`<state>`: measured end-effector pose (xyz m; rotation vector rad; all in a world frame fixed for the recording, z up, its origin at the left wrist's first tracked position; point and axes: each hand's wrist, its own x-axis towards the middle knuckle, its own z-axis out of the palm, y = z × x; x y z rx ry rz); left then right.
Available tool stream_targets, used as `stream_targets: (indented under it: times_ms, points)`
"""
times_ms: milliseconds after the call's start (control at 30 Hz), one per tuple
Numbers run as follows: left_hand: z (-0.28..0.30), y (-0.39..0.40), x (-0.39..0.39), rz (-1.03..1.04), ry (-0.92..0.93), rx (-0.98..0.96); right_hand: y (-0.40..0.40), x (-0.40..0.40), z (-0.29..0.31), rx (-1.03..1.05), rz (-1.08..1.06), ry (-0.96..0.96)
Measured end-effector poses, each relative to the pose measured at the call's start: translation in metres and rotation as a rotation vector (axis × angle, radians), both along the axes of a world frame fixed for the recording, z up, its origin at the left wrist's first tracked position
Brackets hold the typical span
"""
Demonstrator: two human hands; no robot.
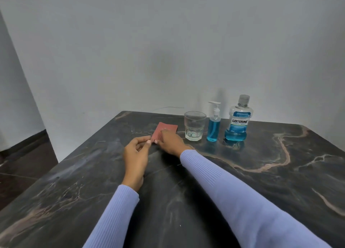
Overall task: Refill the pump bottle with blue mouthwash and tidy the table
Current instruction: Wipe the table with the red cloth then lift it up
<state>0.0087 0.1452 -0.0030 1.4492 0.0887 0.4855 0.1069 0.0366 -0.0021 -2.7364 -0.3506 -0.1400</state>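
Reaching out over a dark marble table (261, 182), both arms in pale lilac ribbed sleeves (233, 188) meet near the middle of the far half. Furthest left of the two, the left hand (137, 152) has its fingers curled in, with thumb and fingertips pinched together at the near left corner of a small reddish cloth (165, 131). That cloth lies flat on the table, folded to a rough rectangle. Just right of it, the right hand (170, 142) rests on the cloth's near part, fingers bent over the fabric and gripping its near edge; how tightly, I cannot tell.

Right of the cloth, and apart from it, stands an upright clear glass (194, 125) with a little water in its base. Just beside the glass on the right is the pump bottle (214, 123), upright, its white pump head on, filled with blue liquid up to about the shoulder. Right again, near the far edge, stands the mouthwash (238, 121), a larger clear bottle with its grey cap on and blue liquid only in its lower part. All three stand in a row close to a plain white wall (168, 52).
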Motion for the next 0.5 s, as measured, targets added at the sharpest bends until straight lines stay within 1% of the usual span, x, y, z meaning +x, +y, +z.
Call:
stream_targets:
  times_ms: [133, 233, 300, 367, 433, 500]
  points:
    - [-0.003, 0.0, 0.002, -0.024, -0.007, -0.005, 0.007, 0.017, -0.005, -0.034, -0.037, 0.054]
    - [-0.003, -0.001, 0.001, -0.027, -0.031, 0.007, 0.01, 0.019, -0.008, -0.037, -0.053, -0.041]
    - [-0.004, -0.001, 0.001, -0.019, -0.023, 0.025, 0.009, 0.017, -0.006, 0.01, -0.07, -0.093]
    - [-0.005, 0.0, 0.0, -0.018, -0.016, 0.052, 0.004, 0.015, -0.001, 0.146, -0.124, -0.126]
    - [-0.006, 0.0, -0.001, -0.024, -0.017, 0.091, -0.007, 0.012, 0.008, 0.38, -0.188, -0.149]
    - [-0.006, 0.0, -0.001, -0.021, -0.024, 0.126, -0.022, -0.002, 0.023, 0.587, -0.187, -0.15]
